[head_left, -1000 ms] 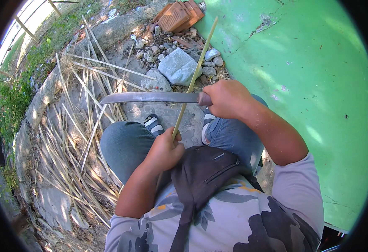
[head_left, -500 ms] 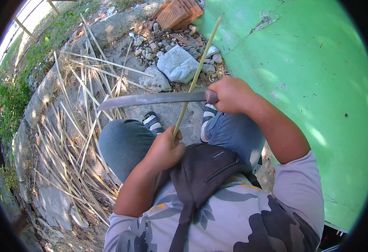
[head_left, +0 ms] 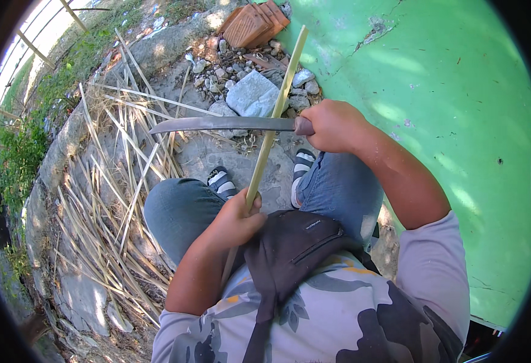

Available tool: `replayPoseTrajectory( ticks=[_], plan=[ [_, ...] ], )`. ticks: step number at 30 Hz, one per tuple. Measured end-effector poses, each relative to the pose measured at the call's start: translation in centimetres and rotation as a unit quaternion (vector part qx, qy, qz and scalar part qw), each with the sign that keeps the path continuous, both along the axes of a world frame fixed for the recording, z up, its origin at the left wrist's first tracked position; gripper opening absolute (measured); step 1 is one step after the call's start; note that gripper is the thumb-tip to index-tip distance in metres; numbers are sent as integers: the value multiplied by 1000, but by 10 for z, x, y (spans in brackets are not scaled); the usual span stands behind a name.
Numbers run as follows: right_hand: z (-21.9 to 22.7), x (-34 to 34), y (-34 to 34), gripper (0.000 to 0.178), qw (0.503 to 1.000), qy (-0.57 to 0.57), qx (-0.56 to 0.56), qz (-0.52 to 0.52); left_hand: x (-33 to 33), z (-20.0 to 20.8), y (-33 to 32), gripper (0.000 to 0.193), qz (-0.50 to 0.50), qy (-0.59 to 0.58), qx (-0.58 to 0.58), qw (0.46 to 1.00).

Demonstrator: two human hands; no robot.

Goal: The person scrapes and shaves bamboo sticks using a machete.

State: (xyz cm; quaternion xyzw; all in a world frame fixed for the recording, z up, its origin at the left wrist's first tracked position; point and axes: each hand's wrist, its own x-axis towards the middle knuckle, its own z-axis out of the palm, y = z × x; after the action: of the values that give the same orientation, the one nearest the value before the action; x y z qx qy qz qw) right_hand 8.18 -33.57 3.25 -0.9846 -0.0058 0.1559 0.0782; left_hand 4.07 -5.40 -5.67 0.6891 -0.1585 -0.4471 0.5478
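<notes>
My left hand point(head_left: 236, 215) is closed around the lower part of a pale bamboo strip point(head_left: 265, 149), which slants up and away from me. A short length of the strip runs below the fist along my forearm. My right hand point(head_left: 333, 126) grips the dark handle of a machete point(head_left: 217, 123). Its long blade points left and lies across the strip, well above my left fist. From this angle I cannot tell how deep the edge sits in the strip.
Many loose bamboo strips point(head_left: 105, 236) lie heaped on the ground at left. Ahead are a pale stone block point(head_left: 252, 94), rubble and stacked orange roof tiles point(head_left: 254, 25). A green painted surface point(head_left: 453, 133) spans the right. A black bag point(head_left: 299, 242) rests on my lap.
The machete has risen slightly up the strip, farther from my left fist. The strip has turned in my left hand and now shows a broader face.
</notes>
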Motion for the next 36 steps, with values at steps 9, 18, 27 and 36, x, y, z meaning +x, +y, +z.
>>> replayPoseTrajectory(
  ticks=[9,18,27,36],
  plan=[
    [-12,0,15,12,999,-4,27,47,1,8,-1,26,7,-1,-21,1000],
    [-21,-9,12,15,996,-59,-2,70,-5,0,-1,24,36,-40,-37,998],
    [-11,-11,12,18,999,-12,7,30,-2,10,0,27,25,-3,-32,999],
    [8,-14,23,16,999,11,-14,50,-1,5,0,28,35,2,-40,999]
  ],
)
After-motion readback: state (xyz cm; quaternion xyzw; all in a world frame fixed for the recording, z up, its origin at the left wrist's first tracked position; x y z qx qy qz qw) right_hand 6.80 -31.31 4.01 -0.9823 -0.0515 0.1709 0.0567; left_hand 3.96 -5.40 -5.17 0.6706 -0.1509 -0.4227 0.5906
